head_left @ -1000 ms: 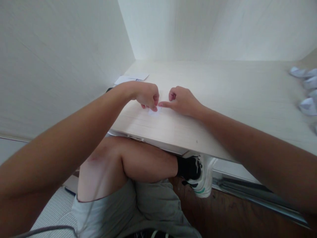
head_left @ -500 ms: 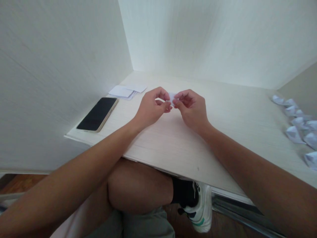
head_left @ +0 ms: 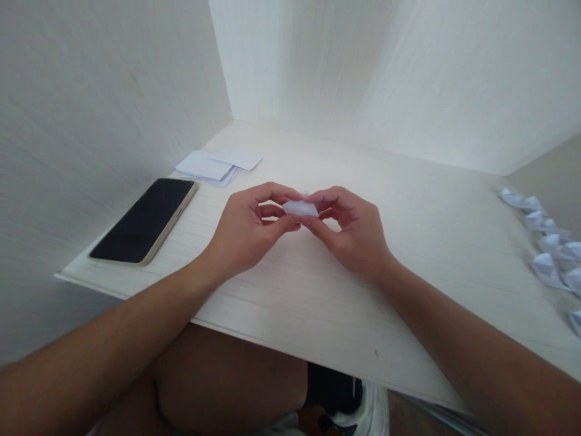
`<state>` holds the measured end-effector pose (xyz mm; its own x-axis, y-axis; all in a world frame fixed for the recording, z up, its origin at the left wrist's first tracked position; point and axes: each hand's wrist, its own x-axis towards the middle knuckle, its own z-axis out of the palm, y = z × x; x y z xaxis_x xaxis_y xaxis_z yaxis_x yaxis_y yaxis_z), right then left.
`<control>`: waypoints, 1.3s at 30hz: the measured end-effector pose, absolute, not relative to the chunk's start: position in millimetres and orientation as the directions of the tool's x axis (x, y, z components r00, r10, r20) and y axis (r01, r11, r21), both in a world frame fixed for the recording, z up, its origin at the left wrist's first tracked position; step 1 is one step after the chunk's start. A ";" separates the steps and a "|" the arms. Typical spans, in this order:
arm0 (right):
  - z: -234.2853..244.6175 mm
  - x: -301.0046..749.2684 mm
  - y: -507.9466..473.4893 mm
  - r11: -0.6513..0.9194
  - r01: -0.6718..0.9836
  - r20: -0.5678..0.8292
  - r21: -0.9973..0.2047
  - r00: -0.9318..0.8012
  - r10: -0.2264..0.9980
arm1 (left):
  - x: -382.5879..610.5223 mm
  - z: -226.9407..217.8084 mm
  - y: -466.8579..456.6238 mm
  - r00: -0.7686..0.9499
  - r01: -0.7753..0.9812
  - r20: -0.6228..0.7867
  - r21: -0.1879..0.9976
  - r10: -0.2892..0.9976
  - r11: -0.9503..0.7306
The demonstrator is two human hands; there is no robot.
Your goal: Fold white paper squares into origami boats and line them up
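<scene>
On the worktop [head_left: 431, 230], behind its front edge, room rightward; left hand [head_left: 245, 233], right hand [head_left: 356, 233] pinch paper [head_left: 300, 208], closer together than before.

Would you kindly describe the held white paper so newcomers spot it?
Over the wide pale desk, the bare left hand and bare right hand are close together. Both pinch the small white paper piece; it alone is held, unlike the flat white sheets at left and folded white paper shapes at right.

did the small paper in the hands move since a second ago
Yes, rightward: judged against the paper stack, the small paper, held between left hand and right hand, now sits farther to its right.
</scene>
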<state>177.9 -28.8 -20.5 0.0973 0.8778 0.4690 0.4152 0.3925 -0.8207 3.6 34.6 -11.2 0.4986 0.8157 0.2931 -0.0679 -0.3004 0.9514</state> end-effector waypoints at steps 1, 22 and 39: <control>-21.2 177.3 -28.5 0.390 0.369 0.457 -0.844 0.114 0.882 | 3.3 -10.8 34.5 0.505 -0.079 0.280 0.957 0.817 -0.280; -19.8 176.8 -26.9 0.310 0.565 0.468 -0.765 0.156 0.870 | 1.1 -11.9 37.8 0.439 0.010 0.358 0.915 0.824 -0.403; -16.7 172.9 -30.6 0.335 0.602 0.524 -0.725 0.167 0.835 | 2.0 -14.5 40.7 0.480 0.008 0.328 0.926 0.813 -0.378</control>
